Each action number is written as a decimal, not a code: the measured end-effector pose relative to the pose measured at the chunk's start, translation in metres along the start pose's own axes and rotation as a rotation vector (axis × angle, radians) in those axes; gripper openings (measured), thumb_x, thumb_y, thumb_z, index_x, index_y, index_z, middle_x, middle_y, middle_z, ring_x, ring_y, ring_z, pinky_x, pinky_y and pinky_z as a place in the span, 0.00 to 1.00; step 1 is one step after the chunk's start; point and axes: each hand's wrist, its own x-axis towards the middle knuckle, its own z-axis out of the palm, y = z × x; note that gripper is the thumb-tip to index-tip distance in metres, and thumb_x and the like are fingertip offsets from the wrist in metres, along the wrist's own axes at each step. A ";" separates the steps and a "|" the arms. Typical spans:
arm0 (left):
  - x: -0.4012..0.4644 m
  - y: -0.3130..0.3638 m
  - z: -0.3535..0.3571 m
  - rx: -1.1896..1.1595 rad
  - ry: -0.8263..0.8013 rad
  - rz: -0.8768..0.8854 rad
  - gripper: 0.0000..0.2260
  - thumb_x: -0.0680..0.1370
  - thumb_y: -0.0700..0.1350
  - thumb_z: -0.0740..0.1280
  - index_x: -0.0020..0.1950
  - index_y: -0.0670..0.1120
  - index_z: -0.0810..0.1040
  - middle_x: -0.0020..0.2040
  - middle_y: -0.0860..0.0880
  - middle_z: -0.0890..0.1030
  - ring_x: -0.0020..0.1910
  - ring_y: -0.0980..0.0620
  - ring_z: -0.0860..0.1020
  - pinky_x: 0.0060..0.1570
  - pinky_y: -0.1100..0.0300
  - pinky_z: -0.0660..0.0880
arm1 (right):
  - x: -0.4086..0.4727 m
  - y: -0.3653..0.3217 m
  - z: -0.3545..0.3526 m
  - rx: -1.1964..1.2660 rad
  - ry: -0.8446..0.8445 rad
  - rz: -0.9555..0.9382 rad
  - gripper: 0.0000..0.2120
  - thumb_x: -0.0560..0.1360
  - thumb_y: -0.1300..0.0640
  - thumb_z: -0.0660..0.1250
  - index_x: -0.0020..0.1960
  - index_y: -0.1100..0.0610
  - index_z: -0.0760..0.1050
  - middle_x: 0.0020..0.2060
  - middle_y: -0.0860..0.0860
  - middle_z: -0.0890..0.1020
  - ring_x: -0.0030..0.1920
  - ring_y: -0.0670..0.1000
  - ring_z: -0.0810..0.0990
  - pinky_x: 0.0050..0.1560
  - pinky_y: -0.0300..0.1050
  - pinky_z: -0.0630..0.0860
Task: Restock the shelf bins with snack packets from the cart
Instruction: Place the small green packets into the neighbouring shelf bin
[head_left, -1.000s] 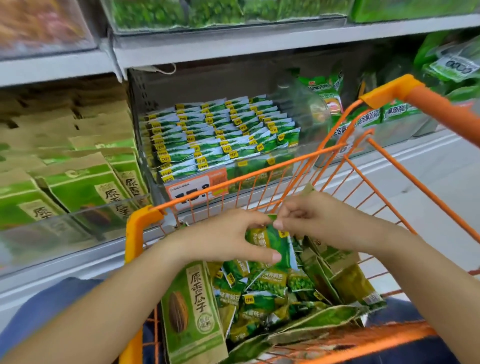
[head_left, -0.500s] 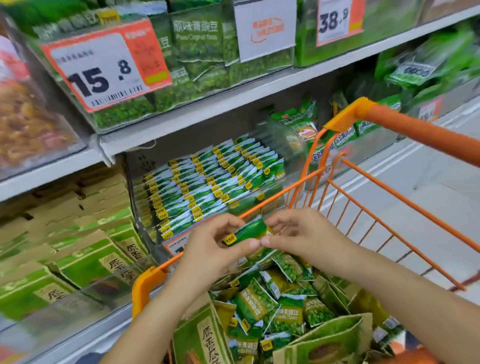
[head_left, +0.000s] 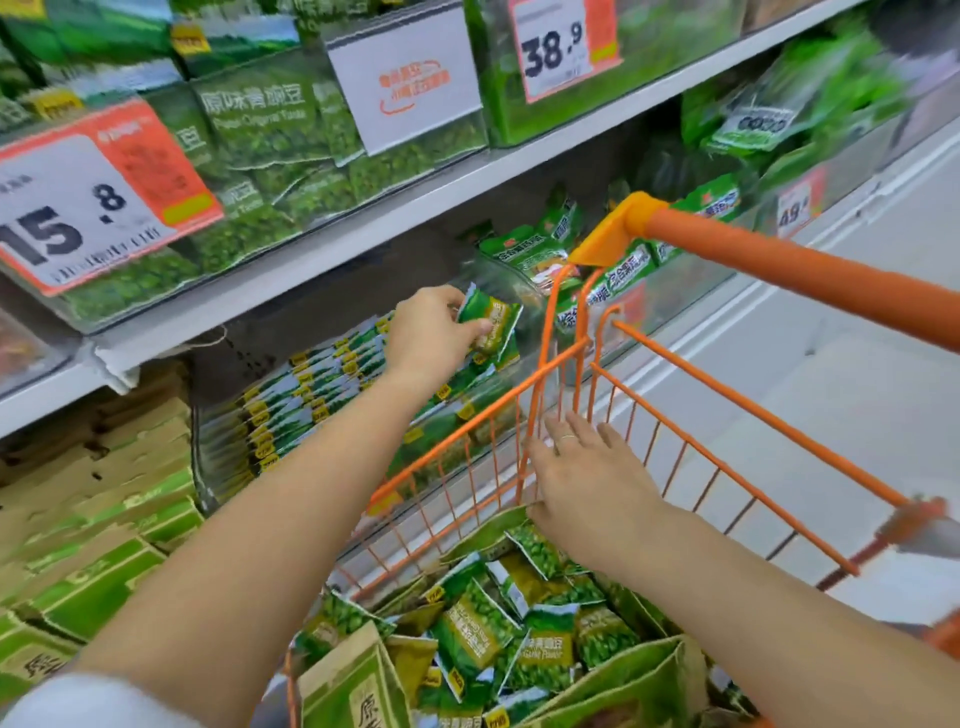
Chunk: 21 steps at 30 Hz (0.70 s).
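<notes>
Green snack packet (head_left: 491, 325) was pinched by the left hand (head_left: 431, 332) over the shelf bin (head_left: 322, 395); the right hand (head_left: 587, 478) hovered spread-fingered in the orange cart (head_left: 727, 457).

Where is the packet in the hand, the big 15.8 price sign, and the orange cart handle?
packet (head_left: 491, 325): head view, middle of its green front.
15.8 price sign (head_left: 78, 208): head view, white part with the numbers.
orange cart handle (head_left: 810, 280): head view, middle of the bar.

Your cart (head_left: 727, 447) stands right of the shelf bin (head_left: 311, 410). Loose packets (head_left: 483, 629) lie in the cart; your left hand (head_left: 434, 332) holds one packet (head_left: 491, 325) above the bin.
</notes>
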 end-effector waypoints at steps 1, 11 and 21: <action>0.005 0.002 0.006 0.051 -0.046 -0.009 0.16 0.72 0.51 0.75 0.33 0.45 0.72 0.32 0.47 0.73 0.37 0.45 0.73 0.35 0.54 0.66 | 0.000 -0.001 0.001 -0.016 -0.009 -0.009 0.31 0.81 0.50 0.56 0.78 0.58 0.47 0.77 0.61 0.48 0.77 0.60 0.44 0.75 0.60 0.45; 0.022 0.013 0.036 0.522 -0.256 0.222 0.25 0.74 0.53 0.73 0.29 0.48 0.59 0.26 0.50 0.61 0.28 0.48 0.62 0.27 0.60 0.56 | 0.003 -0.006 0.009 -0.096 -0.080 -0.056 0.31 0.81 0.47 0.57 0.76 0.61 0.52 0.76 0.63 0.54 0.76 0.63 0.48 0.75 0.62 0.47; 0.035 0.005 0.017 0.043 -0.199 -0.156 0.10 0.70 0.51 0.77 0.42 0.47 0.80 0.48 0.51 0.79 0.47 0.50 0.77 0.45 0.56 0.72 | 0.003 -0.008 0.011 -0.141 -0.160 -0.088 0.30 0.80 0.47 0.59 0.75 0.61 0.55 0.74 0.60 0.62 0.76 0.63 0.51 0.74 0.64 0.47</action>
